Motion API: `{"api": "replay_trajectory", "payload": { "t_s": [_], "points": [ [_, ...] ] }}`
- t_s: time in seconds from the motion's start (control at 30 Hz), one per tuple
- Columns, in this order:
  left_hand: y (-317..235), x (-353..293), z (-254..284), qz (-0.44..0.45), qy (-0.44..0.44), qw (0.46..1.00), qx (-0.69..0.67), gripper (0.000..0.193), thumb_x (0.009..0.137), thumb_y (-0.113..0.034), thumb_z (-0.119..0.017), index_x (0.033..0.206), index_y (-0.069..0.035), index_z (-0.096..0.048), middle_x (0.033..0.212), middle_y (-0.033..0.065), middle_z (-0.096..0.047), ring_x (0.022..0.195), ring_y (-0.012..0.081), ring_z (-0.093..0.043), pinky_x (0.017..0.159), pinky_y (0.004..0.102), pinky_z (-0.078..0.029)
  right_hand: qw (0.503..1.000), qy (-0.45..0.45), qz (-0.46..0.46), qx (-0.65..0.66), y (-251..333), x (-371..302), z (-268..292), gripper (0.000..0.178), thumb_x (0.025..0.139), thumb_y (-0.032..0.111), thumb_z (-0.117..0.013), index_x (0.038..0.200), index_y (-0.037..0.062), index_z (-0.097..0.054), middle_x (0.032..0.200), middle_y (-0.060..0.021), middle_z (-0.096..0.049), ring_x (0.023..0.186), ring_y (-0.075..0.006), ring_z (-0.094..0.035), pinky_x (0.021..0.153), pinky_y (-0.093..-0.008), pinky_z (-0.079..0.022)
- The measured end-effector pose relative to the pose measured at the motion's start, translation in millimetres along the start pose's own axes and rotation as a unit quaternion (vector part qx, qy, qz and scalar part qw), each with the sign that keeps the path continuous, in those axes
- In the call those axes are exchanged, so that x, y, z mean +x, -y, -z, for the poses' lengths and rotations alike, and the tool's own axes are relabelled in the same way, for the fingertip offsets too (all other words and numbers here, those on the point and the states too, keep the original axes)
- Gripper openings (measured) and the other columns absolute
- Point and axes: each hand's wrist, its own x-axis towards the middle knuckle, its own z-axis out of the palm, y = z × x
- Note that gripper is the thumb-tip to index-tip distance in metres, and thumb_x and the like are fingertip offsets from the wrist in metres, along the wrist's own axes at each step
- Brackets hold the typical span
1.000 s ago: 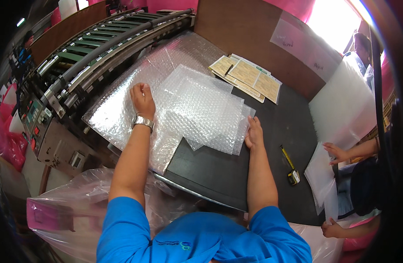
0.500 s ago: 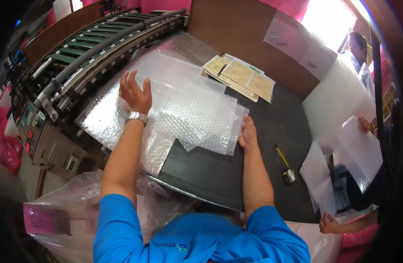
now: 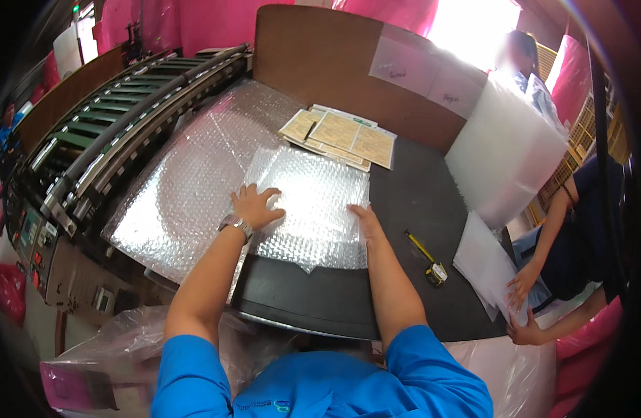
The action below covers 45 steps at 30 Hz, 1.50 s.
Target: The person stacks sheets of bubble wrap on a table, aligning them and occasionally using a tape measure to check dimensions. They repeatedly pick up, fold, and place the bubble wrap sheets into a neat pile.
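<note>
Both hands point(image 3: 256, 207) point(image 3: 362, 219) press flat on bubble wrap point(image 3: 310, 202).

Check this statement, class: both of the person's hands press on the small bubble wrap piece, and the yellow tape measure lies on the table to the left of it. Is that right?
Not quite. In the head view the left hand and right hand do rest on the small bubble wrap piece, but the yellow tape measure lies on the table to its right, not its left.

We find open dark tabletop point(image 3: 418, 202) right of the folded bubble wrap point(image 3: 310, 205), blocked only by a tape measure point(image 3: 432, 265), with paper cards point(image 3: 341, 132) behind and a roller conveyor point(image 3: 118, 132) walling the left
</note>
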Motion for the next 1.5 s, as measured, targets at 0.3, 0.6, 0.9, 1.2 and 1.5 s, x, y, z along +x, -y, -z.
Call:
{"api": "replay_trajectory", "payload": {
  "t_s": [0.3, 0.6, 0.9, 1.2, 1.5],
  "points": [
    [15, -30, 22, -0.174, -0.173, 0.799, -0.549, 0.117, 0.060, -0.039, -0.076, 0.138, -0.001, 0.001, 0.143, 0.0206, -0.010, 0.133, 0.0291, -0.013, 0.107, 0.0378, -0.016, 0.961, 0.113, 0.248, 0.038, 68, -105, 23, 0.073, 0.059, 0.006, -0.068, 0.125, 0.0038, -0.036, 0.116, -0.0081, -0.048, 0.111, -0.0224, -0.044, 0.096, -0.0354, -0.033],
    [-25, -105, -11, -0.135, -0.091, 0.825, -0.541, 0.094, 0.061, -0.039, -0.076, 0.129, 0.001, -0.027, 0.120, 0.0139, -0.045, 0.113, 0.0250, -0.043, 0.096, 0.0358, -0.033, 0.975, 0.076, 0.206, 0.019, 50, -127, 30, 0.095, 0.055, 0.018, -0.076, 0.133, 0.0040, -0.024, 0.127, -0.0095, -0.040, 0.119, -0.0240, -0.036, 0.101, -0.0350, -0.027],
    [2, -112, -18, -0.101, 0.016, 0.888, -0.449, 0.081, 0.062, -0.033, -0.077, 0.124, 0.001, -0.037, 0.111, 0.0121, -0.053, 0.100, 0.0223, -0.051, 0.087, 0.0348, -0.041, 0.973, 0.115, 0.193, -0.056, 46, -143, 66, 0.090, 0.057, 0.020, -0.077, 0.131, 0.0033, -0.028, 0.122, -0.0083, -0.045, 0.114, -0.0216, -0.042, 0.097, -0.0340, -0.032],
    [-6, -123, -19, -0.130, -0.092, 0.820, -0.549, 0.110, 0.060, -0.032, -0.080, 0.137, 0.001, -0.009, 0.122, 0.0149, -0.044, 0.106, 0.0239, -0.047, 0.089, 0.0355, -0.040, 0.971, 0.139, 0.196, 0.012, 60, -149, 46, 0.078, 0.060, 0.017, -0.076, 0.126, 0.0023, -0.038, 0.117, -0.0079, -0.049, 0.110, -0.0196, -0.045, 0.094, -0.0329, -0.035],
    [-10, -128, -20, -0.058, -0.060, 0.838, -0.539, 0.069, 0.067, -0.031, -0.074, 0.118, 0.004, -0.042, 0.108, 0.0125, -0.053, 0.099, 0.0220, -0.049, 0.085, 0.0352, -0.040, 0.977, 0.137, 0.163, -0.031, 53, -149, 42, 0.068, 0.058, 0.012, -0.077, 0.118, 0.0018, -0.046, 0.111, -0.0070, -0.055, 0.104, -0.0187, -0.050, 0.091, -0.0319, -0.039]
  ]
}}
